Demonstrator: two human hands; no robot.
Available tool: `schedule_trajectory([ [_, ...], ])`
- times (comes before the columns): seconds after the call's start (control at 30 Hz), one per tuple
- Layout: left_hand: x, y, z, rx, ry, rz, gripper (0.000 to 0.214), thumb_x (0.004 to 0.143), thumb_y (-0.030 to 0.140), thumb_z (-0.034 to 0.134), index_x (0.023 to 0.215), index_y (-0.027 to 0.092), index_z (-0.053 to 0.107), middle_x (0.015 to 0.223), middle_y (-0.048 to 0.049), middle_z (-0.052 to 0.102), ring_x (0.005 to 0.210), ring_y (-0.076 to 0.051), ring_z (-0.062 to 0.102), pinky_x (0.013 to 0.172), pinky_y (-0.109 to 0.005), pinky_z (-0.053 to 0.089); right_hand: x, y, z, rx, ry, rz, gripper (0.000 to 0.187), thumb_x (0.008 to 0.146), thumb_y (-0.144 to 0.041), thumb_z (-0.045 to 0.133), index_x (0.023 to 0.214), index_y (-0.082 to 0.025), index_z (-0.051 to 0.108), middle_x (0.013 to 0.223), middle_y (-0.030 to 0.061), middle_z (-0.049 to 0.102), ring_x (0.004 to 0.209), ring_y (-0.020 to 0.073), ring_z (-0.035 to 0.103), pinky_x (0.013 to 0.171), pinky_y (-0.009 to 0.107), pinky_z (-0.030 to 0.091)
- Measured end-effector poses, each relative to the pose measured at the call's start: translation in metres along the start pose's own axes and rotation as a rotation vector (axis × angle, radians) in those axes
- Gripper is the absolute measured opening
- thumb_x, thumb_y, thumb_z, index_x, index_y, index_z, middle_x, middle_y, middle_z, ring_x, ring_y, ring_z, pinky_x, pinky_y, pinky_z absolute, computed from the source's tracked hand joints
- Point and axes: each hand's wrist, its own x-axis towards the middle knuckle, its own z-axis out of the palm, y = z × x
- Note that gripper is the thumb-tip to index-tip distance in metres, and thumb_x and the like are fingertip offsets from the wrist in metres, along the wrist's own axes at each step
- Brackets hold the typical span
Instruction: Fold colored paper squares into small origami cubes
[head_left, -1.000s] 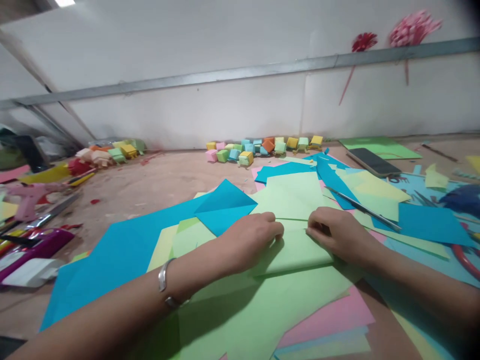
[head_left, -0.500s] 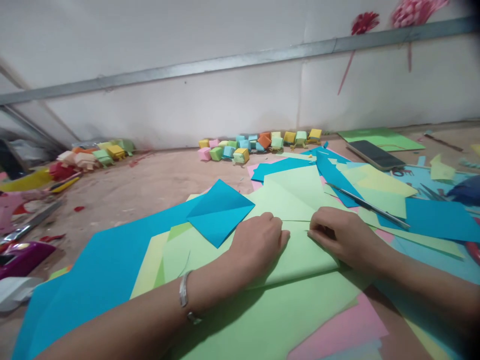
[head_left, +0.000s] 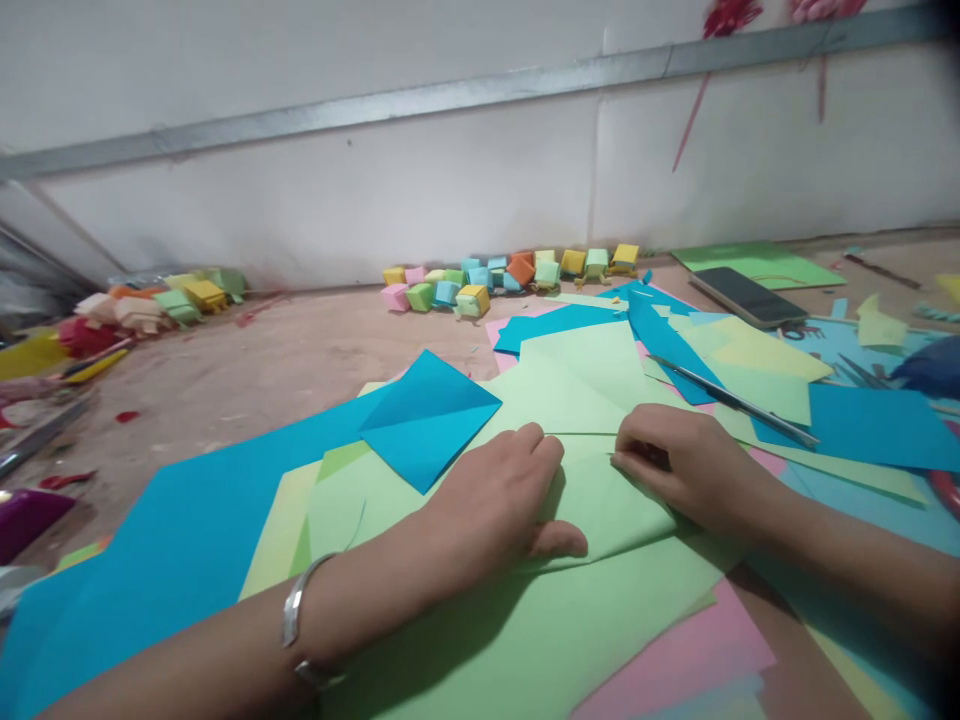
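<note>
A folded sheet of light green paper (head_left: 600,505) lies before me, its fold running along the near side. My left hand (head_left: 499,490) rests on its left part, thumb stretched toward the near fold, the other fingers lying over the paper and partly hidden. At the right end of the sheet's far edge, my right hand (head_left: 686,465) pinches the paper between thumb and forefinger. Just beyond the left hand is a creased blue paper square (head_left: 429,425). A larger green sheet (head_left: 525,640) spreads out beneath the folded one.
Large blue sheets (head_left: 195,540) cover the left. A slim metal tool (head_left: 739,402) lies on paper beyond my right hand, with a phone (head_left: 748,296) farther back. Several small paper boxes (head_left: 471,301) line the wall. Pink paper (head_left: 690,655) shows at the near right.
My left hand has shifted slightly left and nearer, its thumb now extended toward the near fold. The right hand keeps its pinch. The view has tilted a little downward.
</note>
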Motion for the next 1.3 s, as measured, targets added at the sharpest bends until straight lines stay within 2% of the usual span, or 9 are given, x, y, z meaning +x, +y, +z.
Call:
schedule_trajectory([
  [0.17, 0.000, 0.002, -0.003, -0.059, -0.007, 0.061, 0.041, 0.078, 0.048, 0.075, 0.097, 0.016, 0.060, 0.092, -0.0052, 0.057, 0.079, -0.020, 0.052, 0.061, -0.027, 0.036, -0.001, 0.001, 0.001, 0.018, 0.016, -0.008, 0.017, 0.085, -0.018, 0.052, 0.068, -0.021, 0.053, 0.065, 0.0012, 0.056, 0.061, 0.0152, 0.050, 0.056, 0.027, 0.034],
  [0.3, 0.004, -0.005, 0.001, -0.223, 0.003, 0.281, 0.025, 0.084, 0.032, 0.073, 0.108, 0.025, 0.068, 0.080, 0.0002, 0.055, 0.071, -0.015, 0.053, 0.058, -0.024, 0.034, -0.001, 0.000, 0.000, 0.014, 0.002, -0.004, 0.018, 0.084, -0.016, 0.053, 0.067, -0.020, 0.052, 0.066, 0.0011, 0.056, 0.062, 0.0153, 0.050, 0.056, 0.026, 0.034],
  [0.4, 0.005, -0.014, 0.002, -0.321, -0.012, 0.401, 0.027, 0.086, 0.027, 0.072, 0.113, 0.029, 0.071, 0.078, 0.0015, 0.052, 0.067, -0.011, 0.050, 0.059, -0.022, 0.036, 0.000, 0.000, -0.002, 0.004, -0.013, 0.006, 0.017, 0.084, -0.015, 0.054, 0.067, -0.020, 0.053, 0.066, 0.0008, 0.055, 0.062, 0.0152, 0.050, 0.056, 0.026, 0.034],
  [0.6, 0.005, -0.022, -0.006, -0.425, -0.067, 0.492, 0.025, 0.081, 0.022, 0.076, 0.105, 0.033, 0.076, 0.077, 0.0020, 0.049, 0.071, -0.011, 0.049, 0.063, -0.022, 0.038, -0.001, 0.000, -0.001, -0.007, -0.011, 0.014, 0.017, 0.084, -0.016, 0.054, 0.068, -0.020, 0.053, 0.067, 0.0009, 0.055, 0.063, 0.0154, 0.050, 0.056, 0.026, 0.033],
  [0.8, 0.003, -0.027, -0.009, -0.524, -0.154, 0.526, 0.024, 0.080, 0.016, 0.076, 0.100, 0.030, 0.078, 0.076, 0.0012, 0.051, 0.072, -0.012, 0.050, 0.062, -0.021, 0.041, -0.001, 0.002, 0.001, 0.028, 0.013, 0.008, 0.017, 0.083, -0.015, 0.054, 0.066, -0.020, 0.052, 0.066, 0.0004, 0.054, 0.062, 0.0149, 0.049, 0.057, 0.026, 0.033],
  [0.87, 0.002, -0.031, -0.009, -0.598, -0.189, 0.524, 0.021, 0.083, 0.018, 0.074, 0.100, 0.029, 0.078, 0.077, 0.0001, 0.053, 0.073, -0.013, 0.052, 0.062, -0.021, 0.043, 0.000, 0.001, 0.001, 0.025, 0.008, 0.008, 0.017, 0.082, -0.015, 0.053, 0.066, -0.020, 0.052, 0.066, 0.0008, 0.055, 0.063, 0.0150, 0.049, 0.057, 0.026, 0.033],
  [0.97, -0.001, -0.034, -0.010, -0.692, -0.236, 0.474, 0.015, 0.088, 0.031, 0.068, 0.098, 0.032, 0.079, 0.072, -0.0009, 0.056, 0.069, -0.014, 0.053, 0.059, -0.023, 0.043, 0.001, -0.001, -0.001, 0.018, -0.011, 0.011, 0.017, 0.083, -0.015, 0.052, 0.066, -0.020, 0.053, 0.067, 0.0015, 0.056, 0.064, 0.0153, 0.050, 0.057, 0.026, 0.033],
  [1.1, -0.003, -0.037, -0.016, -0.721, -0.309, 0.450, 0.017, 0.087, 0.044, 0.066, 0.092, 0.035, 0.080, 0.064, -0.0023, 0.060, 0.067, -0.017, 0.055, 0.061, -0.027, 0.043, 0.001, -0.003, -0.003, 0.022, -0.020, 0.016, 0.019, 0.083, -0.013, 0.052, 0.065, -0.020, 0.052, 0.067, 0.0014, 0.055, 0.064, 0.0152, 0.050, 0.058, 0.026, 0.033],
  [1.3, -0.006, -0.039, -0.025, -0.715, -0.368, 0.440, 0.017, 0.088, 0.044, 0.065, 0.086, 0.037, 0.081, 0.066, -0.0053, 0.067, 0.073, -0.020, 0.060, 0.067, -0.029, 0.047, 0.001, -0.001, -0.002, 0.012, -0.026, 0.028, 0.019, 0.083, -0.013, 0.056, 0.065, -0.019, 0.052, 0.067, 0.0008, 0.055, 0.064, 0.0147, 0.049, 0.057, 0.026, 0.032],
])
